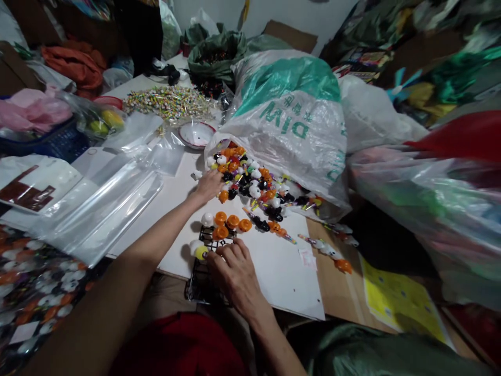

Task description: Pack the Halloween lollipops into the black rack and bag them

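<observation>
My left hand reaches to the near left edge of a heap of small novelty toppers in orange, white and black, some with coloured sticks. Its fingers are pressed together among the pieces, and their tips are hidden. Low over a black grid rack, my right hand has its fingers curled at a yellow ball-shaped piece, seemingly pinching it. Beside that piece is a white one. Several orange pumpkin-like pieces and a white ball sit at the rack's far end.
Behind the heap lies a big white and green plastic sack, its mouth towards me. A red-rimmed bowl stands left of it. Clear plastic bags cover the table's left side. Loose pieces lie to the right, near a yellow sheet.
</observation>
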`<state>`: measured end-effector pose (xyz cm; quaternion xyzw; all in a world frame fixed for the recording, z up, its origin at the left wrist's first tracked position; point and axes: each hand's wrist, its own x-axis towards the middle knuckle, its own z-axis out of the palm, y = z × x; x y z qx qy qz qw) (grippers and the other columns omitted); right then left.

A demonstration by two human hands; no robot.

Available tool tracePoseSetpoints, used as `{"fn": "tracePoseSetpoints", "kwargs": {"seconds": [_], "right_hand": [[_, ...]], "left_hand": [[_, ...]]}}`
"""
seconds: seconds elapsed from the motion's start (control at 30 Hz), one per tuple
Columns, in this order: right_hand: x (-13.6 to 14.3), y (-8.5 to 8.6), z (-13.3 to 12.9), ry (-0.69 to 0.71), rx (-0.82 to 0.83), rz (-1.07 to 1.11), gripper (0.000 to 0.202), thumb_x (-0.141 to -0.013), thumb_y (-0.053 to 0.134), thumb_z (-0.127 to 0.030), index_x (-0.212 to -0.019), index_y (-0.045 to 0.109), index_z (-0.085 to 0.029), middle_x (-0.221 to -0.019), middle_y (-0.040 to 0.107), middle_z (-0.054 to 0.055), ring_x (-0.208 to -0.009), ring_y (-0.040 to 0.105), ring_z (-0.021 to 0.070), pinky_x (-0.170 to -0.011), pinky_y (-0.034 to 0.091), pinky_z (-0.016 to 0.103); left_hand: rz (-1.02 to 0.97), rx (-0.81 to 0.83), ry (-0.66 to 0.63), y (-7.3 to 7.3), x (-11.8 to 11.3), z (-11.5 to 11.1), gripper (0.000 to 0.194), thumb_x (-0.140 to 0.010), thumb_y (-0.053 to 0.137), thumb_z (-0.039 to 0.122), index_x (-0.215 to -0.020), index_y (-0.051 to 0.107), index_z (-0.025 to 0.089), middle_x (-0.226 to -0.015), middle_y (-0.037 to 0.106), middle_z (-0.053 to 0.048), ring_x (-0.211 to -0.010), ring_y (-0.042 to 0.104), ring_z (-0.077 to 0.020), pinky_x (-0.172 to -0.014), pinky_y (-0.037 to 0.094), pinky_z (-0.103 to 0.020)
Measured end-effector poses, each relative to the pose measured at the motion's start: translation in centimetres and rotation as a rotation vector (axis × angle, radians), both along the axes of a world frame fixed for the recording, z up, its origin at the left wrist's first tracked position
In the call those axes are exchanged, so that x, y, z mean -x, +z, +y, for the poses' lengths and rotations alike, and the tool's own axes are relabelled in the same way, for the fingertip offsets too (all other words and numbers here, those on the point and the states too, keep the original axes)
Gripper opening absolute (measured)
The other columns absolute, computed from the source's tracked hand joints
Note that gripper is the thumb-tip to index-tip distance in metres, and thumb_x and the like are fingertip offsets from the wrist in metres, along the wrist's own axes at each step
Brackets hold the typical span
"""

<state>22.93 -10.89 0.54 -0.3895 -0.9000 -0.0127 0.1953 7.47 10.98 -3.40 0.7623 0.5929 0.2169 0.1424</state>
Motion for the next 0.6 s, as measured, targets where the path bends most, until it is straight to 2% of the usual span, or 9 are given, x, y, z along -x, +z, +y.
{"fn": "tracePoseSetpoints", "kwargs": {"seconds": [0.07,0.17,0.23,0.3,0.37,0.47,0.53,0.6], "right_hand": [[-0.3,0.0,-0.2,-0.022,0.006,-0.008,0.020,-0.095,0.055,-0.016,-0.110,0.066,-0.024,-0.092,0.069,0.003,-0.089,0.057,0.0190,-0.109,0.037,0.043],[-0.8,1.3,0.8,-0.040,0.012,-0.064,0.023,-0.096,0.054,-0.015,-0.113,0.066,-0.025,-0.100,0.068,0.005,-0.095,0.056,0.0204,-0.110,0.035,0.045],[-0.5,2.2,1.9,-0.030,0.011,-0.120,0.022,-0.096,0.054,-0.016,-0.112,0.066,-0.025,-0.103,0.067,0.006,-0.099,0.055,0.0216,-0.110,0.035,0.047],[0.3,2.7,3.1,-0.002,0.013,-0.188,0.021,-0.095,0.053,-0.015,-0.109,0.067,-0.024,-0.104,0.065,0.007,-0.101,0.054,0.0228,-0.111,0.034,0.049],[1.3,2.8,4.1,0.024,0.012,-0.249,0.021,-0.094,0.052,-0.011,-0.103,0.068,-0.021,-0.105,0.064,0.008,-0.101,0.053,0.0236,-0.112,0.034,0.051],[2.6,2.7,5.1,0.039,0.025,-0.307,0.022,-0.092,0.051,-0.007,-0.094,0.069,-0.020,-0.101,0.063,0.009,-0.099,0.054,0.0246,-0.114,0.033,0.055],[3.1,2.8,5.5,0.060,0.059,-0.310,0.024,-0.092,0.050,-0.006,-0.090,0.069,-0.020,-0.097,0.062,0.009,-0.099,0.054,0.0250,-0.115,0.032,0.057],[3.3,3.1,5.7,0.080,0.098,-0.290,0.025,-0.090,0.050,-0.004,-0.086,0.069,-0.020,-0.095,0.062,0.008,-0.100,0.054,0.0251,-0.117,0.030,0.057]], "left_hand": [[0.080,0.091,-0.039,0.2,-2.4,2.2,0.019,-0.085,0.060,0.014,-0.101,0.070,0.011,-0.112,0.068,-0.018,-0.112,0.061,-0.0285,-0.097,0.046,-0.038],[0.072,0.179,-0.006,-0.1,-4.5,3.4,0.016,-0.075,0.067,0.006,-0.090,0.071,0.009,-0.098,0.071,-0.019,-0.105,0.065,-0.0312,-0.094,0.047,-0.040],[0.054,0.200,0.030,-0.1,-4.2,3.3,0.021,-0.073,0.069,0.004,-0.094,0.071,0.009,-0.099,0.071,-0.020,-0.106,0.065,-0.0320,-0.094,0.047,-0.040],[0.039,0.178,0.077,0.1,-2.3,2.1,0.030,-0.077,0.065,0.005,-0.106,0.068,0.009,-0.109,0.070,-0.020,-0.110,0.063,-0.0310,-0.094,0.047,-0.039],[-0.108,0.114,0.179,0.2,0.9,-0.4,0.036,-0.082,0.059,0.009,-0.118,0.062,0.011,-0.113,0.069,-0.016,-0.108,0.064,-0.0265,-0.093,0.049,-0.037],[-0.430,0.056,0.368,-0.8,6.3,-6.6,0.035,-0.088,0.053,0.016,-0.123,0.056,0.015,-0.097,0.070,-0.007,-0.085,0.067,-0.0172,-0.079,0.053,-0.032],[-0.473,0.094,0.400,-2.3,9.1,-11.4,0.023,-0.090,0.052,0.023,-0.111,0.059,0.017,-0.087,0.068,-0.004,-0.071,0.065,-0.0152,-0.068,0.054,-0.032],[-0.497,0.147,0.360,-4.1,10.8,-15.7,0.009,-0.084,0.061,0.029,-0.090,0.061,0.022,-0.077,0.067,-0.001,-0.066,0.064,-0.0170,-0.065,0.054,-0.034]]}}
